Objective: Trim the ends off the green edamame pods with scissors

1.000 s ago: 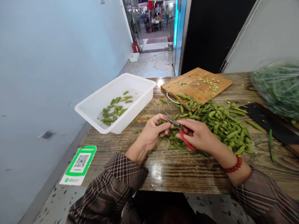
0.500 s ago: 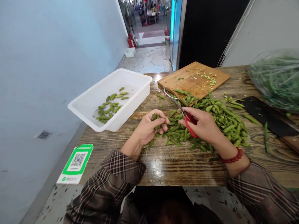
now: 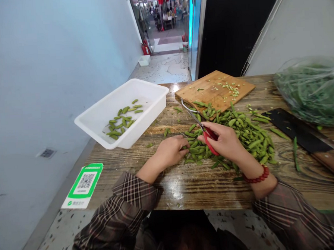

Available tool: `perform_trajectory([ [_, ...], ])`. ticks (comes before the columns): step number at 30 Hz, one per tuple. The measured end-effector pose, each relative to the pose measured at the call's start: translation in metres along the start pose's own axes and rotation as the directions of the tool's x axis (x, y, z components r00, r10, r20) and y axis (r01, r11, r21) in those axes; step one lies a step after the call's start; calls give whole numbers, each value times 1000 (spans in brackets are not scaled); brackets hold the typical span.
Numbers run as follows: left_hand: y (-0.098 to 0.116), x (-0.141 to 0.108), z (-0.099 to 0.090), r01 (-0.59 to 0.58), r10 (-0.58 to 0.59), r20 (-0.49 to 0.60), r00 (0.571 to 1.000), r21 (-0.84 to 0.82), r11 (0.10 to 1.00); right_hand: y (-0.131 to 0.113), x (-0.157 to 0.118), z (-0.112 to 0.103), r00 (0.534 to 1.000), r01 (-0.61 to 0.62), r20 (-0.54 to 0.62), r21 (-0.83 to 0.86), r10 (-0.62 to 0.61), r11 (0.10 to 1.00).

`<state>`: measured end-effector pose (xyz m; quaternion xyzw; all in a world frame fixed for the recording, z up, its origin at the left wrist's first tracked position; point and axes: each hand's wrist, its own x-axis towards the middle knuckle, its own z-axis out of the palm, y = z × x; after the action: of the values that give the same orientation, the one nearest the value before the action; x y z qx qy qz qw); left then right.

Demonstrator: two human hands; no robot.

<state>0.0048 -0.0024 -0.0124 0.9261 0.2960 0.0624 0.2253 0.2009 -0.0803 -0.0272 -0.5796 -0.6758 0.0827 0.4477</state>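
Note:
My right hand (image 3: 223,139) is wrapped round the red handles of a pair of scissors (image 3: 209,142), whose blades point up and away toward the cutting board. Palm down, my left hand (image 3: 171,151) rests at the left edge of a pile of edamame pods (image 3: 251,135). Its fingers are curled in among the pods, and what they pinch, if anything, is hidden. A loose pod piece (image 3: 166,132) lies just beyond that hand. Several pods lie in the white plastic tub (image 3: 145,131) at the left.
A wooden cutting board (image 3: 201,86) with small green bits stands behind the pile. To the right lie a cleaver (image 3: 296,127) and a clear plastic bag (image 3: 313,91) of green stuff. A green QR-code card (image 3: 84,185) sits at the table's left edge.
My left hand has turned from palm up, with pod pieces in its fingers, to palm down at the pile. A pod piece shows on the table behind it. My right hand keeps the scissors.

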Motion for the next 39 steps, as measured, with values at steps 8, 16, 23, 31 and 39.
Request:
perform_trajectory([
  [8,-8,3,-9,65,-333,-258,907,-696,715,-4,0,-5,999,21,35,14,-22,1000],
  [16,-4,0,-9,28,-439,-123,890,-946,323,-4,-1,-2,991,17,132,79,-27,997],
  [23,-1,0,-4,21,-361,-149,921,-904,428,-5,-2,1,991,46,122,88,-57,995],
  [31,2,0,-6,-52,-238,-263,935,-766,640,-4,-4,3,983,121,133,40,-125,992],
  [39,-1,1,-6,27,-371,-156,915,-895,444,-4,-4,4,985,45,165,61,-54,997],
])
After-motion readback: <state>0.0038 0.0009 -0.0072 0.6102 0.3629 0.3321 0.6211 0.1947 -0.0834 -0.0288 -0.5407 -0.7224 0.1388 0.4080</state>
